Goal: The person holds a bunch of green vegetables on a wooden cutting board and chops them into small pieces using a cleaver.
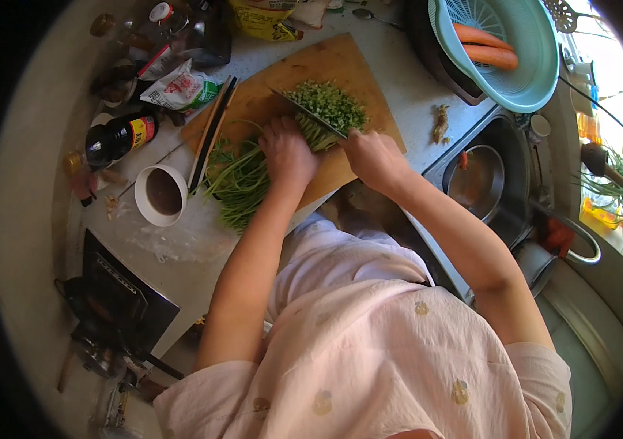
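On a wooden cutting board (311,60), my right hand (374,159) grips the handle end of a kitchen knife (311,115), whose dark blade slants up to the left. My left hand (289,151) presses down on a bundle of thin green stalks (317,137) just beside the blade. A heap of finely chopped greens (330,101) lies on the far side of the knife. Long leafy stems (240,184) trail from under my left hand over the board's left edge. The handle itself is mostly covered by my right fingers.
Chopsticks (213,134) lie along the board's left side, near a white cup of dark liquid (162,191) and a sauce bottle (119,137). A turquoise colander (536,82) holds two carrots (490,55). Right of the board are a ginger piece (441,125) and a sink with a metal bowl (476,184).
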`<state>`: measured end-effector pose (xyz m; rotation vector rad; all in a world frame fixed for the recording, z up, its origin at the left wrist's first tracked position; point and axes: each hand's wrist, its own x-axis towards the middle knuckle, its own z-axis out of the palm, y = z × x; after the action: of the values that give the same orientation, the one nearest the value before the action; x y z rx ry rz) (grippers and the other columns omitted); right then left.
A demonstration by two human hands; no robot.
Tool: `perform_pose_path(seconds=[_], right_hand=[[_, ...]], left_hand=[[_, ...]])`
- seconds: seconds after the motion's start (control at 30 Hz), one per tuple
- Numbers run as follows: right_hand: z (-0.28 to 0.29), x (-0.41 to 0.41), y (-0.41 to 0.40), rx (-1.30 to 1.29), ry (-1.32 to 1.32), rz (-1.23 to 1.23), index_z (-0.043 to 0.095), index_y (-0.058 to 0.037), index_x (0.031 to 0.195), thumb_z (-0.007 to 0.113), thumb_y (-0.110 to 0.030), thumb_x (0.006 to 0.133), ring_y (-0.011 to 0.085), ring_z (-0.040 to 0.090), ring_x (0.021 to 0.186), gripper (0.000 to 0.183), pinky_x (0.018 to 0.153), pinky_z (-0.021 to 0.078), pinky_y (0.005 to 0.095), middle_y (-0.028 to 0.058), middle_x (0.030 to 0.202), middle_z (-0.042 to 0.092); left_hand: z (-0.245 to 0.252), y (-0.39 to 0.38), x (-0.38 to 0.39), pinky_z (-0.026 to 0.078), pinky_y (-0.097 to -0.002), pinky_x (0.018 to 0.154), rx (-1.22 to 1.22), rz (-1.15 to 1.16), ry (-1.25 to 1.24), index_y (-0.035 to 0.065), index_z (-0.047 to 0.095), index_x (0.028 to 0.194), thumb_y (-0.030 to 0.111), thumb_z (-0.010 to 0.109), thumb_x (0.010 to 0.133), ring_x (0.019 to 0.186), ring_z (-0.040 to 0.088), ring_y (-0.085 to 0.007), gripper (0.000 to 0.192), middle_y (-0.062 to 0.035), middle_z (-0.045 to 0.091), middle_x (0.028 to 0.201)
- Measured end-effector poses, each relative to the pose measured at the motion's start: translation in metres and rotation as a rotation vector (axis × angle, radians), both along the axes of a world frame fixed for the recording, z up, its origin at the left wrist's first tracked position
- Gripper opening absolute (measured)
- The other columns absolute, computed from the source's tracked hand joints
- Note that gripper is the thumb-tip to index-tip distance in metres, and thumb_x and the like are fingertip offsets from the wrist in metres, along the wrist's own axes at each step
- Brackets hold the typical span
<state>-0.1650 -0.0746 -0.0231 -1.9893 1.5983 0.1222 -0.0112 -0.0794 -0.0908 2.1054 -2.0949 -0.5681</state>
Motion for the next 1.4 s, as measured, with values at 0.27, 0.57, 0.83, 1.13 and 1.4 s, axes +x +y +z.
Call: perform_pose_path(seconds=[0.27,0.57,0.83,1.13,1.4], right_hand=[[0.044,-0.002,0.011,0.033,0.069,-0.05,0.053,0.0008,0.084,0.049,-0.021,0.091,0.0388,0.06,0.06,0.023,0.057,0.0482,0.0464,0.0207,0.061,0.059],[0.063,-0.009,0.03,0.059,0.146,0.051,0.054,0.001,0.081,0.05,-0.008,0.082,0.0361,0.062,0.057,0.01,0.054,0.0497,0.0431,0.0197,0.061,0.06],[-0.002,0.003,0.001,0.007,-0.017,0.005,0.054,0.0011,0.082,0.049,-0.017,0.088,0.0391,0.061,0.062,0.02,0.059,0.0483,0.047,0.0211,0.063,0.06],[0.019,-0.002,0.002,-0.012,-0.068,-0.048,0.052,-0.0006,0.082,0.048,-0.028,0.093,0.0436,0.057,0.062,0.03,0.059,0.0452,0.0516,0.0237,0.062,0.057],[0.066,-0.007,0.027,0.03,0.044,0.01,0.051,0.0007,0.079,0.05,-0.021,0.092,0.0408,0.058,0.057,0.025,0.053,0.046,0.0463,0.0216,0.059,0.057]], left_hand=[[-0.001,0.002,0.005,0.039,-0.0461,0.087,0.0,-0.016,-0.007,0.0017,0.045,0.1,0.042,0.08,0.056,0.103,0.047,-0.0339,0.069,-0.0165,0.049,0.104],[-0.004,0.004,0.004,0.035,-0.0454,0.093,0.001,-0.002,0.008,0.0,0.044,0.105,0.033,0.078,0.056,0.106,0.045,-0.0339,0.069,-0.0166,0.048,0.109],[-0.002,0.001,0.001,0.038,-0.0469,0.088,-0.044,0.004,0.016,-0.0013,0.045,0.101,0.04,0.08,0.055,0.102,0.047,-0.0355,0.071,-0.0182,0.049,0.105],[-0.006,0.004,0.003,0.039,-0.0475,0.088,-0.026,0.006,0.006,-0.0005,0.046,0.101,0.041,0.081,0.055,0.106,0.047,-0.0355,0.07,-0.0195,0.05,0.108],[-0.004,0.0,0.002,0.037,-0.0465,0.09,0.038,-0.005,-0.024,-0.0022,0.045,0.105,0.035,0.079,0.056,0.105,0.045,-0.0345,0.069,-0.0177,0.049,0.107]])
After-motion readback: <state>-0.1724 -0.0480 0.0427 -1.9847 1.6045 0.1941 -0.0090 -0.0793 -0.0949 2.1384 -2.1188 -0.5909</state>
